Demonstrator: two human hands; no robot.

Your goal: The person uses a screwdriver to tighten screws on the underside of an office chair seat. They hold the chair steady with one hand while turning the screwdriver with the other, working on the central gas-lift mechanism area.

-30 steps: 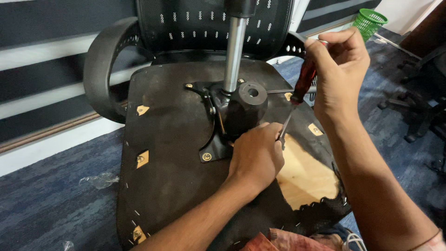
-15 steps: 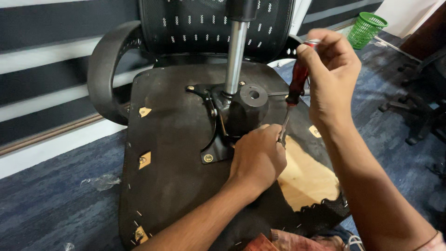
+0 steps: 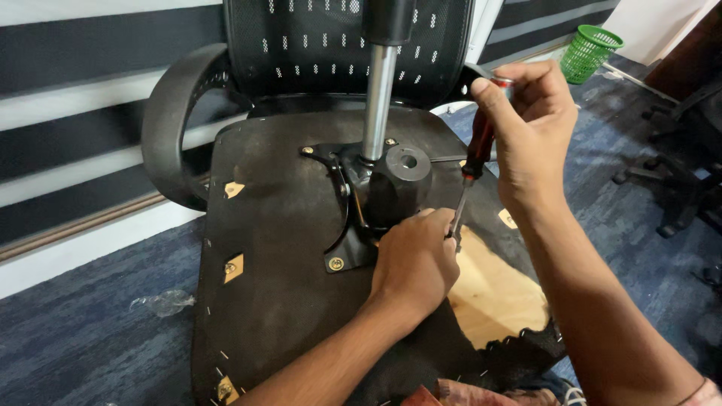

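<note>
1. The office chair lies tipped over with the underside of its seat (image 3: 286, 286) facing up, a dark board with a torn patch of bare pale wood toward its right edge.
2. At the middle of that seat sits the black metal mechanism plate (image 3: 353, 218), and the shiny gas cylinder (image 3: 376, 105) rises straight up out of it.
3. Right hand (image 3: 530, 128) is up high, just right of the cylinder, fingers closed around the red handle of a screwdriver (image 3: 474, 162).
4. The screwdriver stands nearly upright, its shaft running down to the right edge of the mechanism plate; the tip itself is hidden against the other hand.
5. Left hand (image 3: 414, 263) sits low on the seat, right beside the plate, fingers curled in around the screwdriver's lower end. What they pinch there, I cannot tell.
6. A brass-coloured bolt (image 3: 335, 264) shows at the plate's near-left corner, just left of that hand.
7. Behind the seat: black mesh backrest (image 3: 301, 45) and a curved armrest (image 3: 169, 128) on the left.
8. Far beyond the right hand, a green basket (image 3: 590, 51) stands on the blue carpet.
</note>
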